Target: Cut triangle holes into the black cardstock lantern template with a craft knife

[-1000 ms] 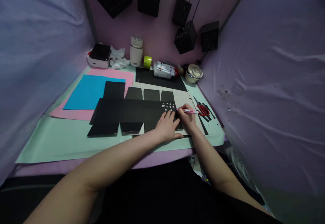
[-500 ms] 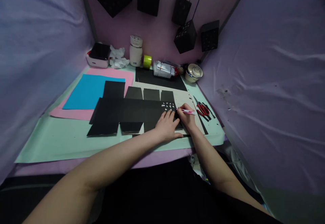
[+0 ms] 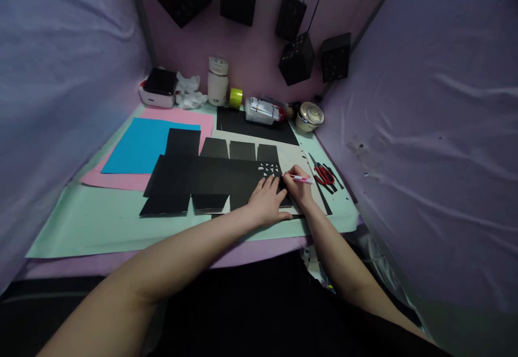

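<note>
A large black card cutout (image 3: 202,176) with flaps along both long sides lies flat. Small triangular openings (image 3: 268,168) near its right end show white beneath. My left hand (image 3: 267,201) rests on this end, fingers spread, pressing it down. Just right of it, my right hand (image 3: 298,187) is closed around a slim pink-and-white pen-shaped craft knife (image 3: 301,179). The knife's tip meets the card near the openings, too small to make out clearly. Under the card's right part is a pale board (image 3: 289,155) with tiny black scraps on it.
Red-handled scissors (image 3: 324,174) lie at the right among black strips. Blue paper (image 3: 133,149) and pink paper (image 3: 109,181) are on the left. A white bottle (image 3: 217,84), yellow tape (image 3: 235,98), a marker case (image 3: 261,110) and a lidded pot (image 3: 309,116) stand behind. Black boxes (image 3: 297,59) hang above.
The view has shifted very slightly. Both hands keep almost the same place on the card, with the craft knife still in my right hand.
</note>
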{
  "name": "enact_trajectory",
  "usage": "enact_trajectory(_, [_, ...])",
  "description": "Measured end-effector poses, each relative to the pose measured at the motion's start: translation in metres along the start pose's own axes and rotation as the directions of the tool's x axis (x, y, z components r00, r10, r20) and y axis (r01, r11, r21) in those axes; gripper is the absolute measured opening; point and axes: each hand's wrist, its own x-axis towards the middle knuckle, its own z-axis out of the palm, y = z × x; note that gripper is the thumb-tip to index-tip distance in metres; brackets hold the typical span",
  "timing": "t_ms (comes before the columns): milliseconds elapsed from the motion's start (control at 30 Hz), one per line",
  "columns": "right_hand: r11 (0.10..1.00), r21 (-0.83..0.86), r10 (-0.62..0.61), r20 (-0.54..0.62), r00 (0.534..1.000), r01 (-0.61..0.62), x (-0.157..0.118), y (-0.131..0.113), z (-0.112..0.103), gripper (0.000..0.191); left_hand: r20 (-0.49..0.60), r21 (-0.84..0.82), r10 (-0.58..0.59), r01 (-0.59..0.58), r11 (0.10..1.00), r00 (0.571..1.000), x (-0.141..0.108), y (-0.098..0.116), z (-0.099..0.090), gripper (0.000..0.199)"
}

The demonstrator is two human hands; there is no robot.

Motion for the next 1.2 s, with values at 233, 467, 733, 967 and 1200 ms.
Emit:
enact_trajectory(233, [1.000,-0.014,-0.016,0.000,1.000,0.016,0.000,0.004,0.001,0.014,-0.008,0.006,0.008,-0.008,1.000,1.000,0.000,0.000,0.001,0.081])
enact_trajectory(467, [1.000,-0.001,0.006,0.015,1.000,-0.006,-0.001,0.002,0.000,0.013,-0.009,-0.006,0.000,0.000,1.000,1.000,0.000,-0.001,0.002,0.079])
enact_trajectory(733, [0.999,0.043,0.027,0.011,1.000,-0.028,-0.001,0.003,0.000,0.014,-0.002,-0.001,0.002,-0.002,1.000,1.000,0.000,0.000,0.000,0.081])
enact_trajectory(967, [0.941,0.281,0.211,-0.056,0.976,-0.187,0.004,0.001,-0.006,0.015,-0.019,0.010,-0.001,0.001,1.000,1.000,0.000,-0.002,0.003,0.081])
enact_trajectory(1200, [0.854,0.437,0.288,0.060,0.956,-0.284,0.009,0.005,-0.016,0.030,-0.020,0.016,0.012,-0.012,1.000,1.000,-0.001,-0.003,0.004,0.086])
